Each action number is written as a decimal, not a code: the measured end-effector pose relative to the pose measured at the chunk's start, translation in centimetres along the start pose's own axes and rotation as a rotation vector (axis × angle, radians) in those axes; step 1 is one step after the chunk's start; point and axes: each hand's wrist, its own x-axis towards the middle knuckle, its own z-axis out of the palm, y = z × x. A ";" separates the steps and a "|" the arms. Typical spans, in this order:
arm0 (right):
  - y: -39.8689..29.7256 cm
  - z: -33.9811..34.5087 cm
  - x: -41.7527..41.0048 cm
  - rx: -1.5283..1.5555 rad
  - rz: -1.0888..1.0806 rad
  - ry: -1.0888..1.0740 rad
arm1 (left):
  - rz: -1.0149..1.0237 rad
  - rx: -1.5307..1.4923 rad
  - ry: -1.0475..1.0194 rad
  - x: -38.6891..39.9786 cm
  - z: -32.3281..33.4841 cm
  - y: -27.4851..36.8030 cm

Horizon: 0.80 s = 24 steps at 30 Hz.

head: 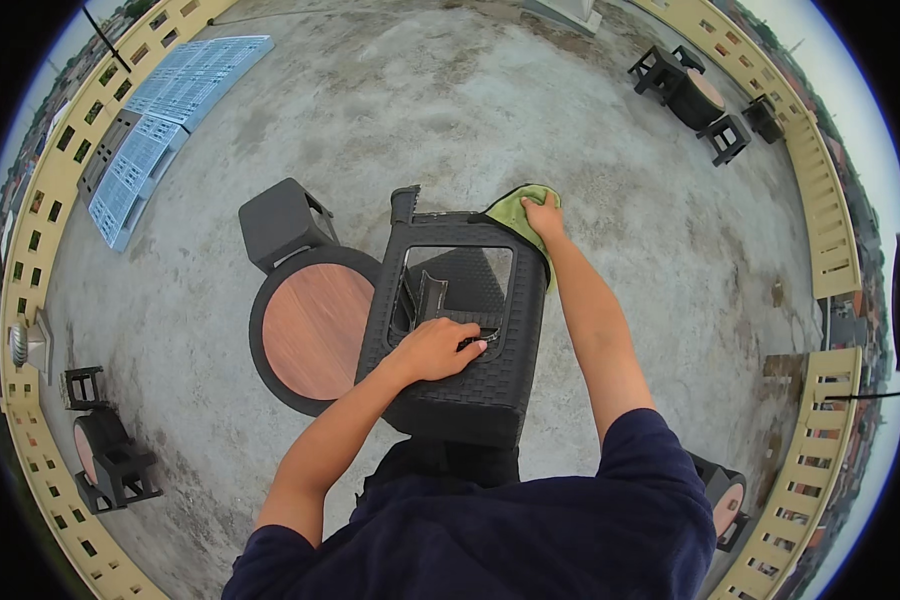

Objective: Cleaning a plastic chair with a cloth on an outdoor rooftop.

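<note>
A black plastic stool (461, 412) with a woven-pattern surface is tipped on its side in front of my body. Through the rectangular opening in its upward side, its hollow inside shows. My left hand (439, 349) grips the near rim of that opening, fingers hooked over the edge. At the stool's far right corner, my right hand (544, 216) holds a green cloth (511, 212) with dark edging against the plastic. Part of the cloth hangs down along the stool's right side. What supports the stool from below is hidden.
Left of the stool stands a round table (319, 330) with a wood-look top, partly covered by it. Another black stool (277, 221) adjoins that table. Blue plastic pallets (187, 82) lie at the far left. More tables and stools (694, 101) stand near the yellow parapet (825, 255).
</note>
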 end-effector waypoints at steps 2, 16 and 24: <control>1.8 -0.2 0.6 0.332 0.128 0.004 | 0.014 -0.042 0.003 0.6 -0.2 0.6; 2.0 -4.5 -36.6 0.357 -0.542 -0.132 | -0.047 -0.077 0.110 -1.3 -1.4 -1.3; 1.5 -5.1 -27.6 0.136 -0.886 -0.249 | -0.047 -0.006 0.114 -1.3 -0.3 -2.3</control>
